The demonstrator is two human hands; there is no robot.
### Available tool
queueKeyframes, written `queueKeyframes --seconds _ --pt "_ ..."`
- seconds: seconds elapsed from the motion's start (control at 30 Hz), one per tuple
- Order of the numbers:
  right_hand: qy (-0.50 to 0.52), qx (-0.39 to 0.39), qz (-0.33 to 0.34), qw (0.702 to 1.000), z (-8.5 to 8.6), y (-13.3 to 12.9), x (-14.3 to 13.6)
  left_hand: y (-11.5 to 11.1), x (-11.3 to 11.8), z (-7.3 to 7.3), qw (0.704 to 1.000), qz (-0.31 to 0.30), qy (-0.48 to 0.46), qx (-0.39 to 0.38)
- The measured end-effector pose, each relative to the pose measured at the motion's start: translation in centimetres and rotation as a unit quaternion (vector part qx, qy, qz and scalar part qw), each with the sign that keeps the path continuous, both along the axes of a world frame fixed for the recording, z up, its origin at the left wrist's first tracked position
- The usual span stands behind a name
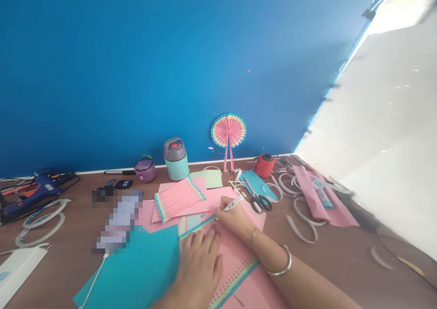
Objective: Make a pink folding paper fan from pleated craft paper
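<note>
My right hand (232,216) grips a white marker (234,203) with lettering on its barrel. Its tip meets the upper border of a pink sheet (235,250), which is edged with blue and yellow strips and rows of dark dots. Flat on the left part of that sheet, fingers stretched out, lies my left hand (200,259). A pleated pink paper piece (179,199) with similar dotted borders rests just beyond, on other pink paper. A teal sheet (150,263) lies partly beneath my left hand. Black-handled scissors (260,203) sit to the right of the marker.
Against the blue wall stand a round pleated paper fan (228,130), a turquoise flask (176,161), a purple cup (144,169) and a red round object (264,165). A glue gun (37,188) and a pixelated phone (119,220) lie left. Curled white strips (302,218) and a glue tube (323,196) are right.
</note>
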State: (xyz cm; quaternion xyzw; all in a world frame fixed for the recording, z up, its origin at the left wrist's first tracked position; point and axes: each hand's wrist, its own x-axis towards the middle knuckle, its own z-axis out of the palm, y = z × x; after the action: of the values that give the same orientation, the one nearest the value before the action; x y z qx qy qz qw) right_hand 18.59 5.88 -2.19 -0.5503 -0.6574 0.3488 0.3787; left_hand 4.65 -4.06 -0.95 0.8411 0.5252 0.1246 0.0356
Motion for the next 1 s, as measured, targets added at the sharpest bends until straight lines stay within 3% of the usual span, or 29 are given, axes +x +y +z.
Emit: queueKeyframes --seconds 0.33,1.0 --pt "0.043 0.018 -0.043 0.998 0.15 0.49 0.37 -0.04 -0.05 0.5 1.0 -0.002 0.012 -0.005" --pt "-0.008 -0.002 -0.008 1.0 -0.49 0.68 0.61 0.04 -0.1 0.09 1.0 -0.006 0.013 0.02"
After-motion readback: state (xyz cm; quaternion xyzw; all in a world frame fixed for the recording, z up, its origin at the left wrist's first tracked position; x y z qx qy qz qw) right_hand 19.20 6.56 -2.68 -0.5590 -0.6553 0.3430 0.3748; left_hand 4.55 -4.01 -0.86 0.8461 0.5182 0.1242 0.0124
